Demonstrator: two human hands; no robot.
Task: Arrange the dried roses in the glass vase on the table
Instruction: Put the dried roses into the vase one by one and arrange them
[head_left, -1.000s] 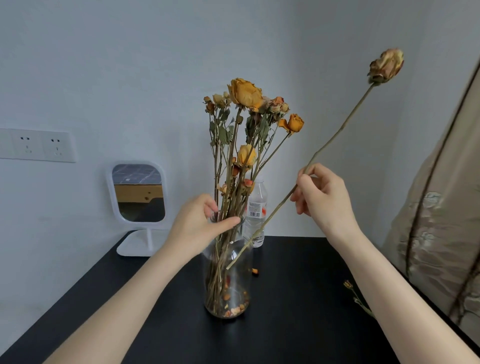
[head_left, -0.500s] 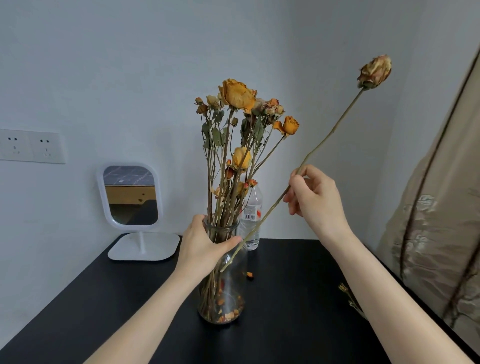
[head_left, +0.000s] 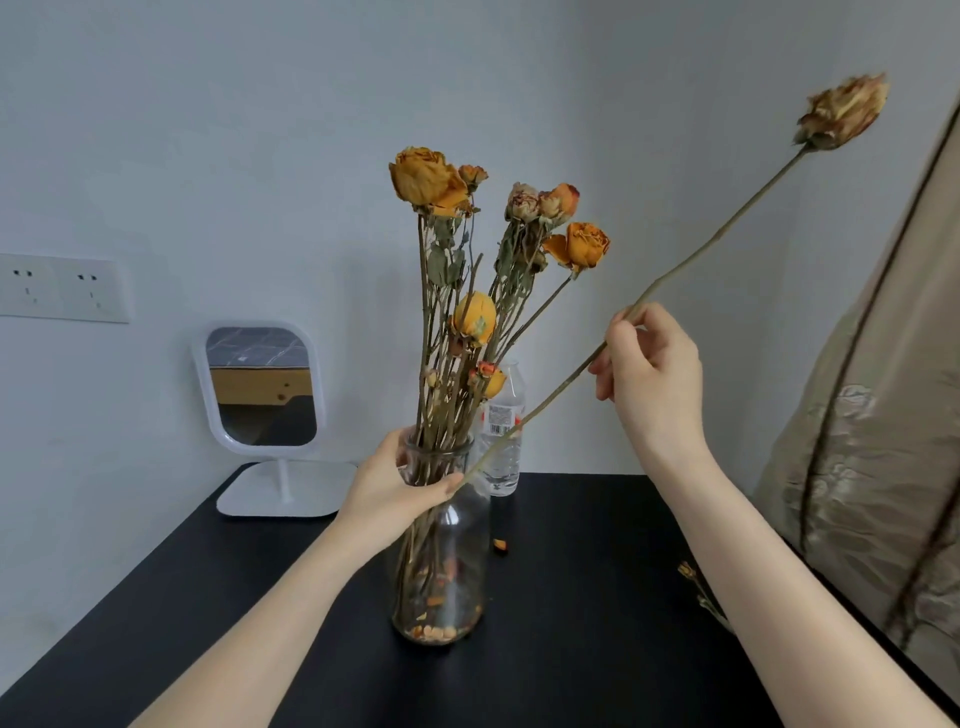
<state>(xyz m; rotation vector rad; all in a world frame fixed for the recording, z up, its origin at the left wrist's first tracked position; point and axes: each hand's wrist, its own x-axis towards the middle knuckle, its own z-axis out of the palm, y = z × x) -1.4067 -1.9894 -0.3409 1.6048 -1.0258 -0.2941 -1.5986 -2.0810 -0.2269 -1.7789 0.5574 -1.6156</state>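
Note:
A clear glass vase (head_left: 447, 571) stands on the black table (head_left: 571, 623), holding several dried orange and yellow roses (head_left: 467, 270), with loose petals at its bottom. My left hand (head_left: 395, 488) grips the vase at its neck. My right hand (head_left: 649, 374) pinches the stem of a long dried rose (head_left: 841, 111) that slants up to the right. The lower end of that stem reaches the vase rim beside my left thumb; whether it is inside the vase I cannot tell.
A small white standing mirror (head_left: 260, 384) sits at the table's back left. A plastic water bottle (head_left: 501, 447) stands just behind the vase. A fallen petal (head_left: 500, 545) and a small dried sprig (head_left: 696, 587) lie on the table. A beige curtain (head_left: 883, 415) hangs at right.
My left hand slid from the stems down to the vase neck. My right hand drew the long rose up and to the right, so its lower end rose out of the vase body to the rim.

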